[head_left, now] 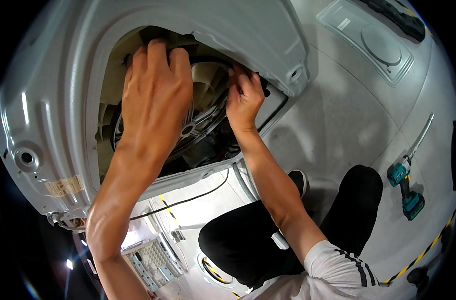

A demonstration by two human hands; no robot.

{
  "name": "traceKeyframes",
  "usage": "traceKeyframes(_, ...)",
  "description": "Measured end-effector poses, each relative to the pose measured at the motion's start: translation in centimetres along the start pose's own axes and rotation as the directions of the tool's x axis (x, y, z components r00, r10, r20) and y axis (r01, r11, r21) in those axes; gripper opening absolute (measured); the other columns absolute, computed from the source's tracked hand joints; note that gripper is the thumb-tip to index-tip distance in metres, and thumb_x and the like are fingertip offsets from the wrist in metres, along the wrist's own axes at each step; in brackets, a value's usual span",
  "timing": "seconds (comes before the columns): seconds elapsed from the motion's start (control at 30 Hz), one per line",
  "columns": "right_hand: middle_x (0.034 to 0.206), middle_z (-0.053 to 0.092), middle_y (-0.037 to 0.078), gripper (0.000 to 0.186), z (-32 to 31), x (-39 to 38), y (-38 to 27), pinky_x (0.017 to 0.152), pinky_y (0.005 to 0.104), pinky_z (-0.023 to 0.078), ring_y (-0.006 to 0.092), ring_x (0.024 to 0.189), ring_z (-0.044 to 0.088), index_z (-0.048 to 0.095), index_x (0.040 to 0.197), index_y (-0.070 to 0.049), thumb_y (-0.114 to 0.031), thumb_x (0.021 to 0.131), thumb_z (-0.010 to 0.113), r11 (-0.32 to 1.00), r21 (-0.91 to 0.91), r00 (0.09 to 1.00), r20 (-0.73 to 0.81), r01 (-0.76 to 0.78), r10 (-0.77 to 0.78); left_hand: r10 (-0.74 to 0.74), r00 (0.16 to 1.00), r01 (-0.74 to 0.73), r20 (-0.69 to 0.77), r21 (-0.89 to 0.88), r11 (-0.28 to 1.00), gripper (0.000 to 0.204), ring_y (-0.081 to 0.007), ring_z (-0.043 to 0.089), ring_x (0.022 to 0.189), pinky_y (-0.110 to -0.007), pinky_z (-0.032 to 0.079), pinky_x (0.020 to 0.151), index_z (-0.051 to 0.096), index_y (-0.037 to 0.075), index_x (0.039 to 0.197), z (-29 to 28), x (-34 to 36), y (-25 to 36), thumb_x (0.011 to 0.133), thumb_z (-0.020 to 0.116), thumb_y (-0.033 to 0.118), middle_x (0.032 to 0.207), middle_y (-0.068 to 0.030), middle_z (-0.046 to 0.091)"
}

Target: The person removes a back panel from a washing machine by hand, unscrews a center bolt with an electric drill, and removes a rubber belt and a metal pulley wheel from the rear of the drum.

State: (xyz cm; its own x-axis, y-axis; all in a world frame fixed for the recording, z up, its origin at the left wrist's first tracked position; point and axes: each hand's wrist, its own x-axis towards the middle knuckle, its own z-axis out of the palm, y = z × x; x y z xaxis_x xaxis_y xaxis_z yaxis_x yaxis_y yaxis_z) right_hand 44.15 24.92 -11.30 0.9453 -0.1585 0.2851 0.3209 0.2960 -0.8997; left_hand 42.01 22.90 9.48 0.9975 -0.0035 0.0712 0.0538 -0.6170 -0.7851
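Grey metal housing (63, 110), apparently a washing machine's, has a large opening with a spoked pulley wheel (189, 130) in front of a pale plastic tub (108, 97). My left hand (155, 95) reaches in over the wheel's left side. Its fingers are bent and close together, and their tips are hidden, so what they grip does not show. At the opening's right edge my right hand (245, 100) is closed, thumb and fingers pinched by the wheel's dark rim. Whatever lies between those fingertips is too dark to make out.
On the floor at right lie a teal cordless power tool (407, 200) with a long extension, a grey cover panel (373, 45) and a black bar (400, 20). A black cable (188, 201) hangs below the opening. My bent knees (360, 195) are close beneath the housing.
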Motion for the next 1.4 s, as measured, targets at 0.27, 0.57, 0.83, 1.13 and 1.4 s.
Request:
traceKeyframes(0.27,0.09,0.062,0.014,0.026,0.3,0.4,-1.0,0.061,0.0278,0.046,0.0223,0.067,0.057,0.067,0.098,0.0,0.009,0.075,0.058,1.0,0.013,1.0,0.01,-0.009,0.009,-0.014,0.999,0.013,0.048,0.025,1.0,0.018,-0.0311,0.056,0.084,-0.038,0.05,0.072,0.05,0.001,0.083,-0.7,-0.2,-0.2,0.068,0.06,-0.002,0.09,-0.0162,0.051)
traceKeyframes(0.57,0.091,0.062,0.016,0.035,0.2,0.3,-0.8,0.062,0.0288,0.046,0.0251,0.071,0.059,0.067,0.096,0.001,0.013,0.068,0.051,1.0,0.009,1.0,0.006,0.006,-0.006,0.012,0.999,-0.012,0.042,0.017,1.0,0.012,-0.0285,0.056,0.082,-0.036,0.049,0.07,0.052,0.002,0.079,-0.6,0.3,0.0,0.068,0.058,0.001,0.086,-0.0138,0.052)
traceKeyframes(0.83,0.088,0.062,0.018,0.032,0.8,0.3,-0.6,0.071,0.0379,0.048,0.0344,0.081,0.058,0.068,0.092,-0.001,0.009,0.065,0.053,0.992,0.127,1.0,0.0,0.007,-0.008,0.189,0.982,-0.189,-0.017,0.016,0.982,0.03,-0.0246,0.052,0.099,-0.039,0.042,0.087,0.058,0.0,0.099,2.9,0.2,4.6,0.07,0.058,0.008,0.1,-0.0099,0.055)
traceKeyframes(1.13,0.094,0.063,0.02,0.04,-0.1,0.4,-1.1,0.077,0.0388,0.048,0.0363,0.088,0.058,0.066,0.102,-0.001,0.006,0.065,0.052,0.99,0.135,0.996,0.08,-0.041,0.031,0.102,0.982,-0.114,-0.161,-0.062,0.992,0.018,-0.0235,0.051,0.095,-0.037,0.04,0.087,0.059,0.005,0.084,5.9,0.7,4.2,0.068,0.059,0.012,0.095,-0.0081,0.054)
traceKeyframes(1.4,0.094,0.062,0.017,0.04,0.5,0.2,-0.7,0.077,0.0371,0.048,0.0324,0.088,0.059,0.066,0.105,-0.002,0.009,0.066,0.058,0.997,0.08,0.999,0.04,-0.003,0.0,0.097,0.933,-0.169,-0.348,-0.182,0.969,0.012,-0.0209,0.051,0.089,-0.035,0.043,0.085,0.06,0.007,0.069,7.3,0.6,3.1,0.058,0.06,0.014,0.084,-0.0045,0.054)
